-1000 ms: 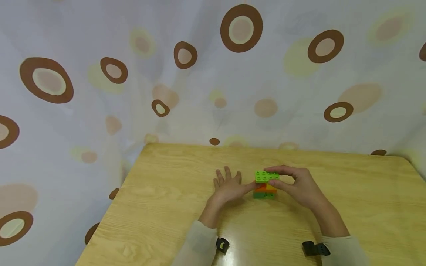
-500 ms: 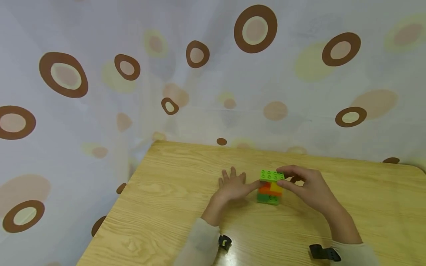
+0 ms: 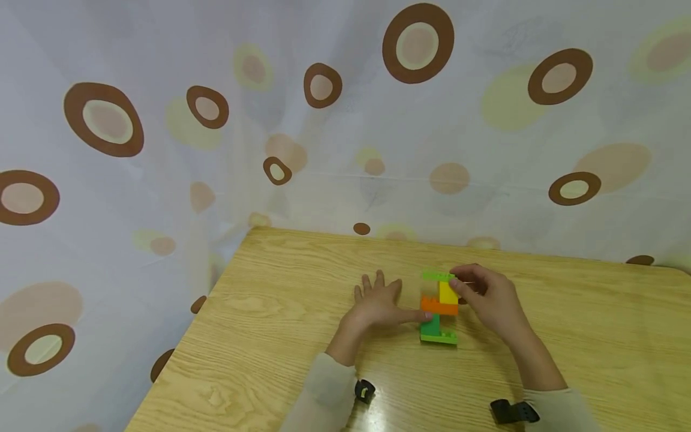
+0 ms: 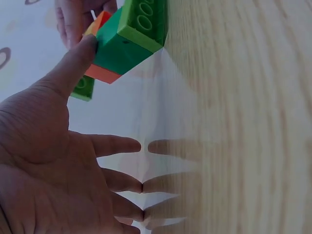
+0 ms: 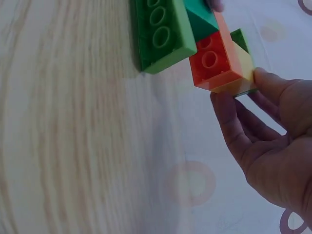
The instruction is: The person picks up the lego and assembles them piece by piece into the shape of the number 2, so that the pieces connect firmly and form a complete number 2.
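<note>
In the head view a stack of toy building bricks stands on the wooden table. From the bottom it has a light green brick [image 3: 439,339], a dark green brick [image 3: 430,325], an orange brick [image 3: 438,308], a yellow brick [image 3: 448,293] and another light green brick [image 3: 434,276] on top. My right hand [image 3: 491,300] pinches the yellow brick at its right end between thumb and fingers. My left hand [image 3: 378,306] has its fingers spread straight. Its thumb [image 4: 73,63] touches the dark green brick. An open space shows left of the yellow brick.
The pale wooden table [image 3: 259,300] reaches back to a light cloth [image 3: 227,156] printed with brown rings, which hangs behind and on the left. Each wrist wears a black strap [image 3: 510,412].
The stack now shows more of its front and less of its top. My left thumb has moved from near the upper bricks down to the dark green one. The head view has also swung.
</note>
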### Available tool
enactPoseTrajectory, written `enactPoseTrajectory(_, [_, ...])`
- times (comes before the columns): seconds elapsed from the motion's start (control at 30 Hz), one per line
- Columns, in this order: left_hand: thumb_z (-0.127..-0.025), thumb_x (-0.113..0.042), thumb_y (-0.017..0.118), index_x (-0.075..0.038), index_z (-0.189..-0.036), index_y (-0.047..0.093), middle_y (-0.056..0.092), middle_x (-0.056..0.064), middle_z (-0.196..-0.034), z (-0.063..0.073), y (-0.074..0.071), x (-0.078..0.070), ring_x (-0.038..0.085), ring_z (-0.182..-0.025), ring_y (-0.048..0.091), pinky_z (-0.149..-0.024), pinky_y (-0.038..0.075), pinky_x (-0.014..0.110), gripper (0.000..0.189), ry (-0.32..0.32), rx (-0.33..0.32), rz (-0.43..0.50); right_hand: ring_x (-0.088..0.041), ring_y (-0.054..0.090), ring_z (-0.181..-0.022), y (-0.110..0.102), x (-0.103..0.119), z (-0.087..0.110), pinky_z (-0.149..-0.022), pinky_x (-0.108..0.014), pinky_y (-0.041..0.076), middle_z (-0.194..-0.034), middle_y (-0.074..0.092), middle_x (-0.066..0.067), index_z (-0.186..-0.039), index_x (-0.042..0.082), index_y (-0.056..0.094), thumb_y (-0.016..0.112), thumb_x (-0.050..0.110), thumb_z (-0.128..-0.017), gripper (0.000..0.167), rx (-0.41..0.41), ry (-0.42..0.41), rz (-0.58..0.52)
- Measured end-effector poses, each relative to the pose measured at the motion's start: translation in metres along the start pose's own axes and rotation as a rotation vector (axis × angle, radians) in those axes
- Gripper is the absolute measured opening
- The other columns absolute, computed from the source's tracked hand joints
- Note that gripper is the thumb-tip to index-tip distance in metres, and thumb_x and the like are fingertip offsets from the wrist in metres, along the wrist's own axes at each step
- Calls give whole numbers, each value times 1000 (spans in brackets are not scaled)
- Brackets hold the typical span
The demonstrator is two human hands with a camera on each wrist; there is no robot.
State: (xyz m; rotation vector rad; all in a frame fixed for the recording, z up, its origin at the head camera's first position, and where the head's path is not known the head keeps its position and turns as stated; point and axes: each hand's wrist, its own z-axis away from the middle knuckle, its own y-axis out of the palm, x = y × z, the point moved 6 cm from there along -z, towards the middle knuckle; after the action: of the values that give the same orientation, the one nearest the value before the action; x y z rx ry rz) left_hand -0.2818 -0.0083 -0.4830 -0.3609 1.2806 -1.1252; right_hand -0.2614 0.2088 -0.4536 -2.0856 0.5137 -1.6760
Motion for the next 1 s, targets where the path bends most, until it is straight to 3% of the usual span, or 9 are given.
enactPoseTrajectory(0.1, [-86,-73,74,-9,-165,38,8,26,-174,0,0,0,53,-158,-4,-125,2,68,108,-3,-10,-9,-25,73,-91,3,-4,0,-75,-37,63,-119,73,-19,-131,1,68,64,29,-108,36,40,40,-4])
enactPoseTrajectory(0.33, [-86,-70,77,-8,-165,37,8,26,-174,3,0,0,52,-159,-4,-125,1,68,108,-16,-24,-10,-27,68,-99,10,-13,2,-77,-36,55,-120,74,-17,-133,2,69,66,31,-108,38,126,74,105])
enactPoseTrajectory(0.6, [-86,-69,77,-9,-165,37,8,24,-175,6,2,-2,44,-161,-5,-125,-3,67,107,-17,-42,-27,-26,70,-99,19,-20,4,-78,-37,57,-123,73,-19,-142,-4,62,66,30,-107,48,227,91,86])
enactPoseTrajectory(0.8, [-87,-67,77,-9,-165,36,7,24,-175,5,1,-3,43,-162,-6,-125,-6,66,106,-12,-38,-25,-26,70,-101,20,-19,5,-78,-37,57,-126,71,-20,-144,-5,60,65,29,-108,50,251,90,84])
enactPoseTrajectory(0.9, [-91,-74,67,-8,-165,37,8,25,-175,3,-1,0,45,-162,-3,-125,-4,68,103,8,-52,-31,-32,70,-103,13,-20,4,-81,-44,59,-130,69,-24,-146,-5,57,63,32,-109,53,244,69,121])
enactPoseTrajectory(1.0, [-97,-75,56,-8,-166,34,7,24,-175,5,-12,2,47,-161,-2,-124,-3,70,99,26,-82,-25,-48,63,-118,-6,-21,3,-92,-60,55,-143,58,-32,-153,-6,48,56,38,-111,62,195,64,214])
